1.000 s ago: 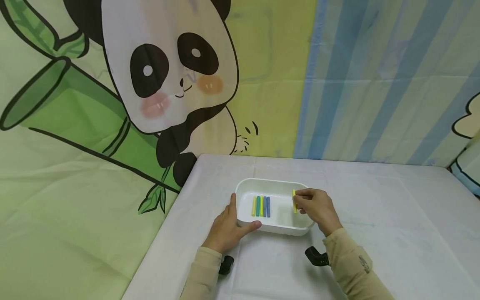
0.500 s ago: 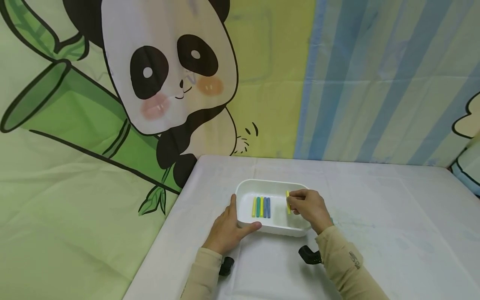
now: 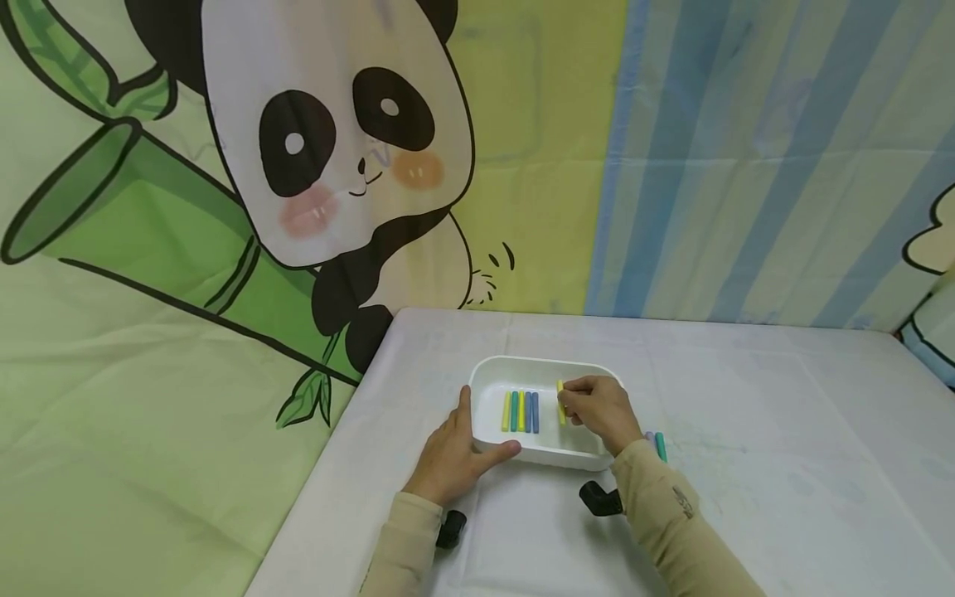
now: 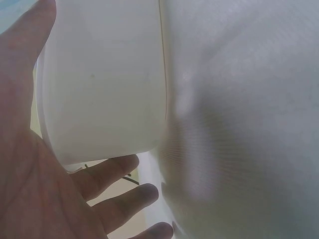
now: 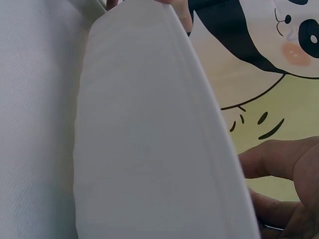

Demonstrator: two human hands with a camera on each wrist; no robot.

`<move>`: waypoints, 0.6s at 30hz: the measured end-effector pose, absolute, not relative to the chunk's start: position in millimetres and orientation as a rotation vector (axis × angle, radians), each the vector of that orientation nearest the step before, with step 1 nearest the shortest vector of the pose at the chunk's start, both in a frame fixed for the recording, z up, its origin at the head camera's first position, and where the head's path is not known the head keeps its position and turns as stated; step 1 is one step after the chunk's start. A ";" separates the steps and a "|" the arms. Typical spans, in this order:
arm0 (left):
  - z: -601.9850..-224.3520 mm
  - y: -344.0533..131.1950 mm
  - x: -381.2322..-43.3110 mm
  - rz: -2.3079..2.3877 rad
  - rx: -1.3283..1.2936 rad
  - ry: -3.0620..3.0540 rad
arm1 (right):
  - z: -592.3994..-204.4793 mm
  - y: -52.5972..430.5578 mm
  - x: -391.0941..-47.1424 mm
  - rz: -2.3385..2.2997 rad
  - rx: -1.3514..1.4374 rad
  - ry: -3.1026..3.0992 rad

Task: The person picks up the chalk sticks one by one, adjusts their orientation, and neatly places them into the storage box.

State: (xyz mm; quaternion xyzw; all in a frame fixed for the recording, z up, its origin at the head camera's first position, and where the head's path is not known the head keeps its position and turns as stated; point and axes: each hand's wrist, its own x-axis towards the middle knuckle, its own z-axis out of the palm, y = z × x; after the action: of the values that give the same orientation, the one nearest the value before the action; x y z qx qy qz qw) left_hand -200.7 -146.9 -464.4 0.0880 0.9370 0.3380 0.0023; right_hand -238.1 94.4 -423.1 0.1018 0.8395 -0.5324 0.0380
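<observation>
Sticks (image 3: 521, 412) lie side by side toward 9 o'clock in a white tray (image 3: 552, 457), running 12 to 6 and reading, from the 9 o'clock end, yellow, green, yellow, blue, blue. At 3 o'clock from this row, just apart from it, the right hand (image 3: 604, 412) pinches another yellow stick (image 3: 562, 406) between thumb and fingertips, roughly parallel to the rest; whether it touches the tray's floor I cannot tell. The left hand (image 3: 453, 458) sits at the tray's 8 o'clock corner, fingers extended along the outside and thumb on the near rim. Out at about 4 o'clock, beside the right sleeve (image 3: 675, 514), a lilac stick (image 3: 651, 437) and a green stick (image 3: 661, 448) rest on the white surface (image 3: 783, 431), both partly hidden. A printed panda (image 3: 339, 157) fills the backdrop toward 11 o'clock, with blue stripes (image 3: 682, 149) toward 1.
</observation>
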 end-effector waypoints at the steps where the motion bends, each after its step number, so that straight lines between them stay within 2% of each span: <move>1: -464.5 -146.6 -200.8 1.059 0.277 2.939 | -424.0 94.2 -239.1 -1.637 0.311 2.574; 18: -465.1 -146.4 -201.6 1.073 0.278 2.936 | -436.7 75.6 -250.1 -1.629 0.345 2.531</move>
State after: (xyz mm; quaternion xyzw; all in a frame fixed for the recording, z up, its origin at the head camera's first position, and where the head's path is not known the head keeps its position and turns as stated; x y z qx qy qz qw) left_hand -201.6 -146.4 -465.1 0.0885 0.9355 0.3421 0.0017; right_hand -250.1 75.6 -436.7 0.1138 0.8341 -0.5369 0.0557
